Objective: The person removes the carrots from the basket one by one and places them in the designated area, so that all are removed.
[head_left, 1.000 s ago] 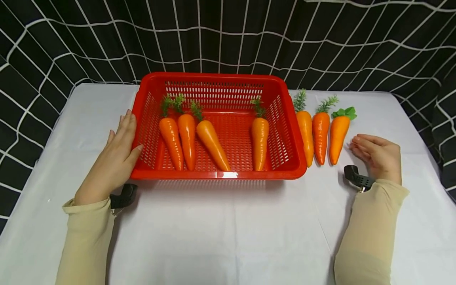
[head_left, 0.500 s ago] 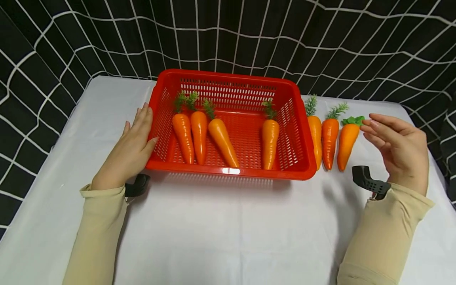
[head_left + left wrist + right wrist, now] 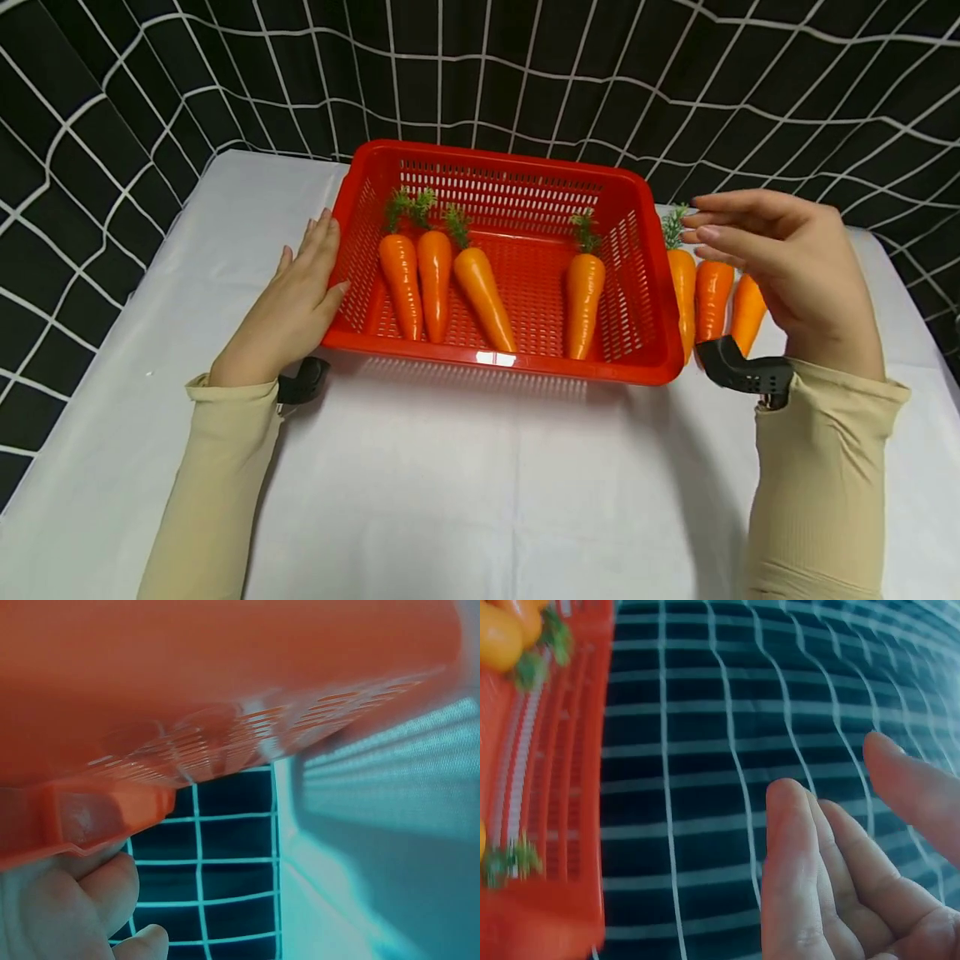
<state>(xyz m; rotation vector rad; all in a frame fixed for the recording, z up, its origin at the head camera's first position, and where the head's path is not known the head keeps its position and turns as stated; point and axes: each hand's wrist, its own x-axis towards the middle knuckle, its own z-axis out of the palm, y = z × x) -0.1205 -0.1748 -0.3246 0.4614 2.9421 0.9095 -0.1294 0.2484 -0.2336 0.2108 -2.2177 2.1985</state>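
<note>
My left hand (image 3: pixel 283 312) lies along the left rim of a red plastic basket (image 3: pixel 495 358), its fingers straight against the outside. The left wrist view shows those fingers (image 3: pixel 109 892) right under the rim. Inside the basket are three carrots with green tops at the left, among them an orange carrot (image 3: pixel 483 300), and one lone carrot (image 3: pixel 584 304) at the right. My right hand (image 3: pixel 813 279) is raised to the right of the basket, fingers slightly bent with nothing between them. It overlaps three carrots beside the basket, including a dark orange carrot (image 3: pixel 713 302), and hides two of their tops.
A white cloth (image 3: pixel 450 475) covers the table under the basket. Black fabric with a white net (image 3: pixel 510 92) rises behind and along both sides. A black wrist camera (image 3: pixel 742 371) sticks out below my right hand.
My right hand has risen from the table and moved left, over the carrots beside the basket. The left hand stays at the left rim. The whole view has shifted and tilted slightly.
</note>
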